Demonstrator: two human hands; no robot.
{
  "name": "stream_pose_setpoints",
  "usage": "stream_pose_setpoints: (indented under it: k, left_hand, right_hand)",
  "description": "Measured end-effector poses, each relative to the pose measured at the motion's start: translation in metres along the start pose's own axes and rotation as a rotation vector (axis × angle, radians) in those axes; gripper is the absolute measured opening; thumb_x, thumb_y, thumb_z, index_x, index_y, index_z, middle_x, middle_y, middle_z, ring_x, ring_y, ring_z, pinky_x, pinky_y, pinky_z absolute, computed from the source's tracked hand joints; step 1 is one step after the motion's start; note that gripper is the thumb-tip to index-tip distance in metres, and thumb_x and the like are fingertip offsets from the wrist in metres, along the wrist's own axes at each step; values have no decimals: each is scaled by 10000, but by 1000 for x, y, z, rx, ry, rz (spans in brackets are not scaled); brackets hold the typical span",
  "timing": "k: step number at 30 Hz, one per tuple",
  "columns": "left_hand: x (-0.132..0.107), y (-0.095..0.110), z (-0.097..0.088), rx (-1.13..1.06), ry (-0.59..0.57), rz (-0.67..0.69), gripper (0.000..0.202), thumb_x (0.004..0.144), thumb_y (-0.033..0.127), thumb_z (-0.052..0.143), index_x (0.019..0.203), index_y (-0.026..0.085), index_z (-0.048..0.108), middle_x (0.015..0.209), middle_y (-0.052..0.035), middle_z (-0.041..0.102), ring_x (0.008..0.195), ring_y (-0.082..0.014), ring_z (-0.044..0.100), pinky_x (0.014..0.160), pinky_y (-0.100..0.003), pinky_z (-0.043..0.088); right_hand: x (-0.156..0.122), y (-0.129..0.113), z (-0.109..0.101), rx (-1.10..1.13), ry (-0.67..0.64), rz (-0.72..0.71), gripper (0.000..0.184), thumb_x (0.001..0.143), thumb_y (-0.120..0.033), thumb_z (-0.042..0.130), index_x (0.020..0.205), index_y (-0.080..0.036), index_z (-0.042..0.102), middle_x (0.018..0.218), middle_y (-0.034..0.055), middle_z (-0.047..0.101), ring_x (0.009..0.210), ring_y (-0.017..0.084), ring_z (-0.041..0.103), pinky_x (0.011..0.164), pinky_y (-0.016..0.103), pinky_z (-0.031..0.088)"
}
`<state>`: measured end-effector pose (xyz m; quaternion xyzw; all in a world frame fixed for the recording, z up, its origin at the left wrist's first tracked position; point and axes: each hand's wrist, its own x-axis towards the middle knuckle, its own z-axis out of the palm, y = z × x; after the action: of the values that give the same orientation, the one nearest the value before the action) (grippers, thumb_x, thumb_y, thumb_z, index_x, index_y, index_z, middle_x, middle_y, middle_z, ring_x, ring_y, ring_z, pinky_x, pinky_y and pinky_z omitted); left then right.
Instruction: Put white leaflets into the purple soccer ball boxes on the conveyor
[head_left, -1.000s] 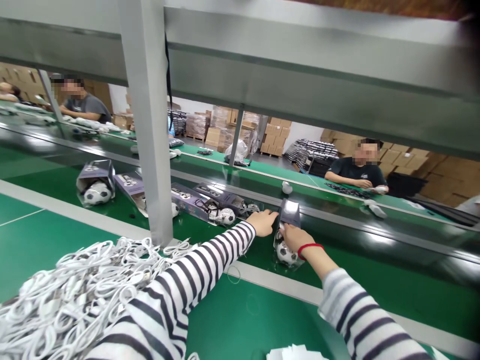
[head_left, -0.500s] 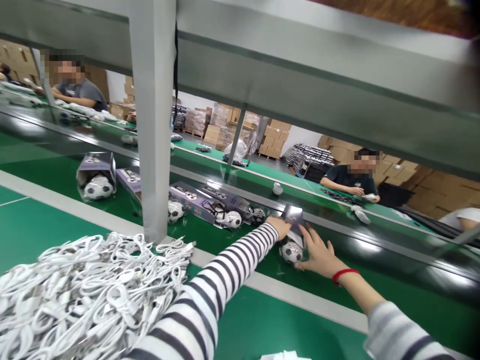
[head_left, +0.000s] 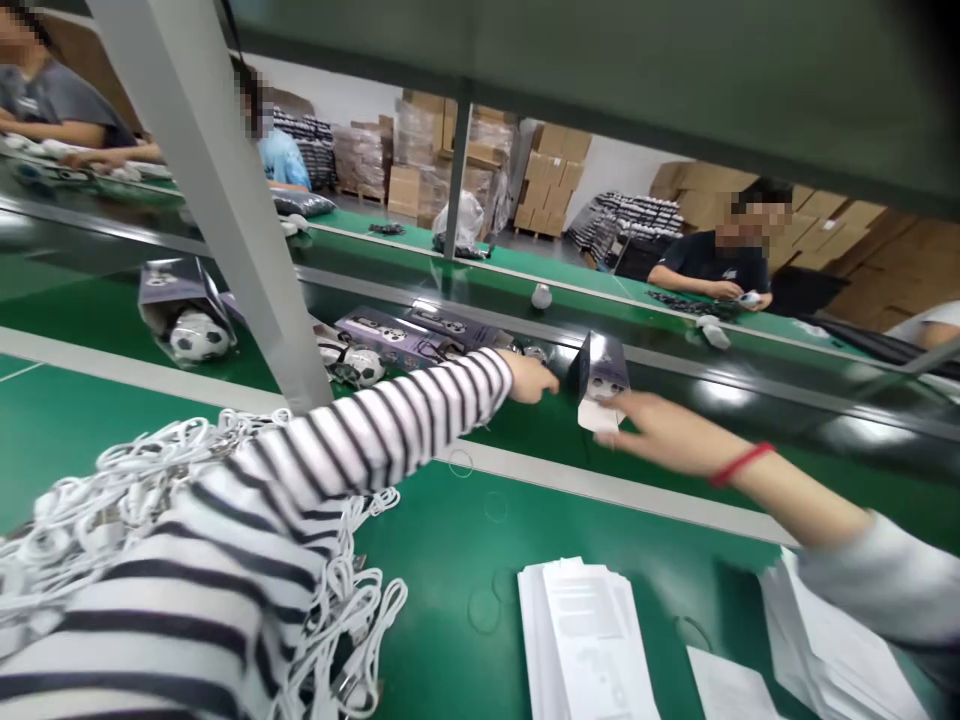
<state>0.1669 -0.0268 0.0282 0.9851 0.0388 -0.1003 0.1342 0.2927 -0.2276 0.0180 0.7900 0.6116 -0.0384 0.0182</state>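
Counting boxes: four purple product boxes (head_left: 409, 330) are seen on the green conveyor belt (head_left: 495, 425), with one upright box (head_left: 600, 365) standing apart at the right.
Footballs: at least three black-and-white footballs (head_left: 199, 335) are seen on the belt, the far left one bagged under its box.
Upright box: its long axis is held near vertical, its printed face is turned toward the near side, and it is placed between the two hands. A white sheet (head_left: 598, 415) is shown at its lower end.
Left hand (head_left: 532, 378): the arm is stretched forward in a striped sleeve (head_left: 360, 435), and the fingers are loosely curled just left of the upright box. Whether anything is clenched cannot be told.
Right hand (head_left: 667, 432): the arm is extended leftward with a red string bracelet (head_left: 741, 464) at the wrist. The fingers are stretched out at the white sheet, but no firm grasp can be confirmed.
Paper: two stacks of white leaflets (head_left: 585, 640) lie on the near green table (head_left: 450, 560), right of a heap of white cables (head_left: 360, 600).
Co-workers: three people are seen beyond the belts.
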Motion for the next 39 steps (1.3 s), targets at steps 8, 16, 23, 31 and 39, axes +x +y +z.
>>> stream_pose_setpoints:
  k: [8, 16, 23, 31, 39]
  left_hand:
    - [-127, 86, 78, -233, 70, 201, 650, 836, 620, 471, 1311, 175, 463, 1274, -129, 537, 1098, -291, 531, 908, -379, 404]
    - [-115, 113, 127, -348, 252, 103, 462, 822, 351, 643, 1243, 228, 500, 1126, -63, 594, 986, -230, 582, 818, -323, 416]
    - [-109, 110, 116, -283, 319, 75, 183, 865, 366, 586, 917, 197, 630, 889, -18, 663, 851, -192, 610, 736, -294, 395]
    - [-112, 103, 101, -511, 464, 56, 228, 957, 329, 391, 961, 224, 592, 752, 16, 638, 713, -142, 583, 603, -228, 358]
    - [-115, 101, 94, -540, 539, 3, 288, 960, 409, 360, 959, 261, 607, 566, 49, 520, 536, -120, 479, 519, -225, 288]
  right_hand:
    - [-130, -67, 57, 301, -238, -202, 939, 560, -482, 802, 1384, -240, 420, 1409, 138, 418, 1263, 387, 414, 1032, 522, 372]
    - [-151, -53, 92, 279, 64, -118, 652, 725, -468, 679, 1333, -308, 507, 1331, 58, 533, 1148, 335, 554, 911, 415, 522]
    - [-149, -74, 83, 517, 264, 113, 273, 829, -450, 543, 1010, -250, 587, 1013, 62, 664, 944, 230, 628, 797, 323, 531]
    - [-138, -71, 55, 1085, 11, 183, 359, 817, -470, 587, 1073, -220, 552, 870, 41, 646, 838, 200, 618, 774, 327, 506]
    - [-128, -88, 47, 1378, 14, 199, 442, 820, -448, 606, 1204, -238, 544, 949, 52, 665, 782, 193, 632, 669, 311, 526]
